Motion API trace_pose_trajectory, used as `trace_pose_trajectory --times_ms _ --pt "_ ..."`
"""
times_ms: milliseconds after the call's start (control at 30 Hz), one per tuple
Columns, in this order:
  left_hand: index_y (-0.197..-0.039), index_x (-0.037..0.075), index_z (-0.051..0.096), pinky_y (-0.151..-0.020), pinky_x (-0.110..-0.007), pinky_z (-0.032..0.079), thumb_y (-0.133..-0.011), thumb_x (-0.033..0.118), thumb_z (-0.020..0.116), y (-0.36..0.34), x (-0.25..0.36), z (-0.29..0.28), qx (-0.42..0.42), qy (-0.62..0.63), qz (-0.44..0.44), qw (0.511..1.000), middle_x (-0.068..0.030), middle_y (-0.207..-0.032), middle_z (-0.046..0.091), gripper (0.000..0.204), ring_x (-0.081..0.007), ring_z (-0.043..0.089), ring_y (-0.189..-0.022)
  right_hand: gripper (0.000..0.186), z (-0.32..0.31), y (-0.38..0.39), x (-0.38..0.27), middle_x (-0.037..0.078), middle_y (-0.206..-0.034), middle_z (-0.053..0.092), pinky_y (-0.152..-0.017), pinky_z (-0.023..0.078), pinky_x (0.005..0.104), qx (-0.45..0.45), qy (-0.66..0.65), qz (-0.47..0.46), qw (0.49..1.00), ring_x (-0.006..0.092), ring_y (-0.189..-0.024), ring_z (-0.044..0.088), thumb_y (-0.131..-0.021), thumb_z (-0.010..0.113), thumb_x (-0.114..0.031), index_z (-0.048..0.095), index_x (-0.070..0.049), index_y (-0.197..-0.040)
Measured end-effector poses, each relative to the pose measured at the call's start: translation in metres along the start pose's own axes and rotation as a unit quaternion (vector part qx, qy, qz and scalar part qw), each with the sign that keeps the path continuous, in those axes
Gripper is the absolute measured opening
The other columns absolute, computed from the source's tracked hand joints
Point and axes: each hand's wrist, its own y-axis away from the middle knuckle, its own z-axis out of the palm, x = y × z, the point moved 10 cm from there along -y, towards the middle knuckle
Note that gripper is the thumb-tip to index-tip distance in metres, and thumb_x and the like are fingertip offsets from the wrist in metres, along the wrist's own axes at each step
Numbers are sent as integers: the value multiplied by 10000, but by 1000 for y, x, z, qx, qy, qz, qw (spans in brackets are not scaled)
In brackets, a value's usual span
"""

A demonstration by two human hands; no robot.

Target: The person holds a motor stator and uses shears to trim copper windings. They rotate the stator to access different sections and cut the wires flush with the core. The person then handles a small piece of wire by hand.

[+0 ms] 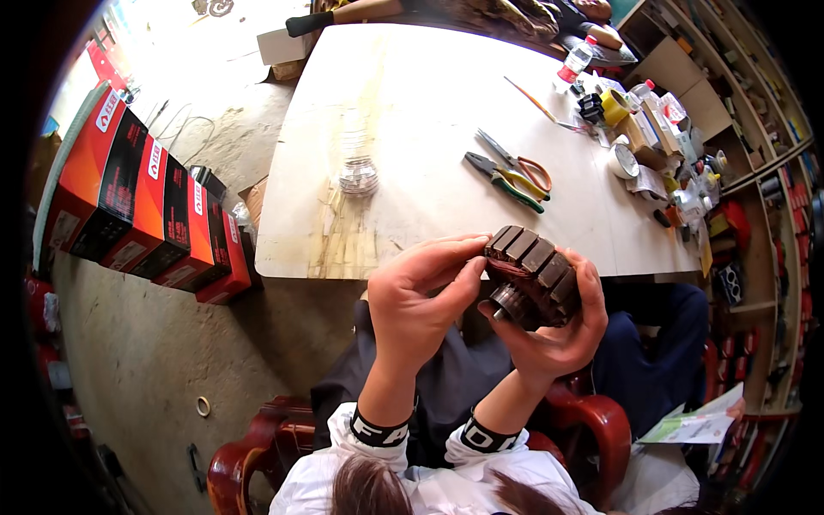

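And there it was, the slotted metal core (534, 262), up in both hands just at the near edge of the table (412, 94), right of centre! The right hand (573, 336) had it cupped, palm beneath, fingers wrapped round the far right side. In came the left hand (418, 287), thumb and forefinger drawn narrow at the core's left rim; whether they pinched a strand or simply steadied the piece, you couldn't tell.

So how far along? Reddish-brown winding (508, 273) sat inside the ring of dark blocks, and the round hub (511, 302) stuck out toward the near side, so those parts looked assembled. Whether the winding was finished was too dark and small to call, and what remained didn't show.

No tool was in play! The green-and-yellow-handled pliers (486, 168) and the orange-handled scissors (495, 146) lay on the table beyond the core, close together, both out of hand. Over to the left, well apart, stood a clear ribbed container (358, 178).
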Motion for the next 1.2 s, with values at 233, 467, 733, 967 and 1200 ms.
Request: trace_pose_trajectory --times_ms 233,467,733,967,1200 --pt "-1027 -62 713 -761 -229 558 -852 -52 656 3 -4 -4 52 -57 -23 997 -96 -952 728 184 -133 696 -869 895 1 -3 1 240 -1196 615 -880 570 448 21 -26 31 999 351 -1029 660 -527 971 -133 511 26 -1278" --pt "-982 -79 692 -789 -254 554 -923 13 582 -9 -35 -24 115 -10 -25 993 -111 -890 718 155 -141 685 -806 826 24 9 30 188 -1233 633 -926 546 378 22 -54 126 990 303 -1090 657 -558 946 -132 558 0 -1276" --pt "-1424 -43 382 -1082 -408 393 -999 443 511 -22 -65 8 -38 188 -14 981 -187 -1432 444 657 -272 455 -1308 897 53 31 73 163 -1237 592 -955 532 349 99 -325 357 870 230 -1124 611 -603 910 -22 439 67 -1361" --pt "-1488 34 280 -1171 -473 304 -968 644 380 -9 -62 26 -38 371 -87 924 -168 -1534 329 808 -317 330 -1420 941 56 18 45 155 -1150 648 -911 550 333 -19 -145 301 942 217 -1044 658 -479 985 -172 544 76 -1273" --pt "-1389 36 426 -1139 -464 360 -1008 525 419 -10 -76 14 -4 467 -77 881 -156 -1406 468 621 -303 371 -1389 879 61 2 26 147 -1100 668 -915 532 360 -88 -31 190 977 242 -1003 671 -483 977 -336 598 27 -1187"
